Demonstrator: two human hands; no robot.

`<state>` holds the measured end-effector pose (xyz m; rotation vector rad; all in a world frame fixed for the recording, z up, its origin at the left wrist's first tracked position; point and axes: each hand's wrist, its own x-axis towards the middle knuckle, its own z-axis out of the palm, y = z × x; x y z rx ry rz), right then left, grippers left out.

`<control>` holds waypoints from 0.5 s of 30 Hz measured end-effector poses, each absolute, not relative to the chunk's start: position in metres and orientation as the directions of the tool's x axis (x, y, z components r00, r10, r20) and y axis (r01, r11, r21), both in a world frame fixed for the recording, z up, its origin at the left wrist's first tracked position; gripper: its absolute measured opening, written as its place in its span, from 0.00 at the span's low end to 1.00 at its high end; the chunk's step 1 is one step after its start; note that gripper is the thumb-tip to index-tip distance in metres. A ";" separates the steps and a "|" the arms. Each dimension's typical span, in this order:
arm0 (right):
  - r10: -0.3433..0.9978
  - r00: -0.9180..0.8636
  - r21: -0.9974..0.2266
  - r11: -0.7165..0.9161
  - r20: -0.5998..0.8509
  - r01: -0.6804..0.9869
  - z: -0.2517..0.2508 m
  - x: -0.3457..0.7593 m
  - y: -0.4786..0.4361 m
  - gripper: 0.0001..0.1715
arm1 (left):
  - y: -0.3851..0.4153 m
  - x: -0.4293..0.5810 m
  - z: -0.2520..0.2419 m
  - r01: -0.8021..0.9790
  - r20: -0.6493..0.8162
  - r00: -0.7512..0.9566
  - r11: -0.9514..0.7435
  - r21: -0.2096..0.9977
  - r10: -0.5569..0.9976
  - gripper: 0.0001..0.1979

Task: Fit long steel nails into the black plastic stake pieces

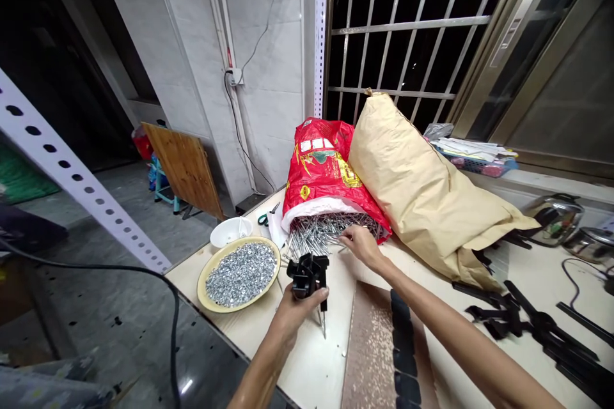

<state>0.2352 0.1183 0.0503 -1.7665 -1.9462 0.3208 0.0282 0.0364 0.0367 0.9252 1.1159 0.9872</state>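
Black plastic parts (307,273) in the left hand (292,312), right hand (363,246) at the metal fasteners (309,236)

Printing covers the red bag (319,176) just beyond the right hand's fingers: yellow marks, a green patch and pale boxes, too small and creased to read.

The left hand's fingers are closed around the black plastic parts, thumb along their right side. The right hand's fingers are bent and drawn narrow at the bag's open mouth, beside or touching the fasteners; whether they pinch one, I cannot tell.

The black plastic parts rise above the left fingers, over the pale tabletop (316,364), dark and blocky, with a thin metal shaft (324,324) pointing down from them. The fasteners are long and shiny, heaped at all angles, spilling from the bag's mouth toward the left fingers.

Left of those fingers, a yellow basin (202,294) holds small silvery pieces (242,275). Right of the right fingers leans a tan paper sack (407,172); nearer the person than them, a brown board (367,345) carries a row of flat black pieces (404,351).
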 end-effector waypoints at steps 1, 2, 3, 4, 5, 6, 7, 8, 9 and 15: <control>0.981 -0.041 -0.458 0.125 0.190 0.880 0.043 0.229 0.122 0.10 | 0.038 0.027 0.036 -0.160 -0.290 0.134 0.309 0.938 0.948 0.21; 0.982 -0.041 -0.433 0.118 0.183 0.894 0.038 0.223 0.126 0.09 | 0.039 0.026 0.035 -0.162 -0.303 0.124 0.320 0.933 0.945 0.22; 0.984 -0.047 -0.409 0.115 0.174 0.905 0.034 0.218 0.129 0.09 | 0.039 0.025 0.035 -0.163 -0.311 0.115 0.327 0.931 0.943 0.23; 0.985 -0.055 -0.388 0.117 0.166 0.914 0.031 0.213 0.132 0.09 | 0.039 0.025 0.036 -0.163 -0.313 0.107 0.328 0.931 0.944 0.23; 0.985 -0.067 -0.372 0.122 0.158 0.920 0.030 0.209 0.135 0.08 | 0.039 0.024 0.037 -0.163 -0.308 0.099 0.321 0.933 0.946 0.24; 0.985 -0.080 -0.360 0.131 0.154 0.924 0.029 0.207 0.137 0.08 | 0.038 0.024 0.038 -0.160 -0.299 0.096 0.312 0.937 0.949 0.24; 0.984 -0.097 -0.352 0.145 0.152 0.925 0.028 0.206 0.137 0.08 | 0.038 0.024 0.040 -0.157 -0.291 0.097 0.303 0.940 0.952 0.23; 0.981 -0.116 -0.349 0.164 0.154 0.923 0.028 0.207 0.137 0.08 | 0.038 0.025 0.041 -0.155 -0.283 0.098 0.295 0.943 0.954 0.23; 0.977 -0.138 -0.350 0.187 0.160 0.918 0.028 0.209 0.135 0.08 | 0.037 0.025 0.041 -0.156 -0.276 0.099 0.289 0.945 0.956 0.22; 0.944 -0.197 -0.407 0.295 0.266 0.864 0.039 0.238 0.119 0.11 | 0.041 0.027 0.039 -0.156 -0.270 0.094 0.282 0.947 0.958 0.20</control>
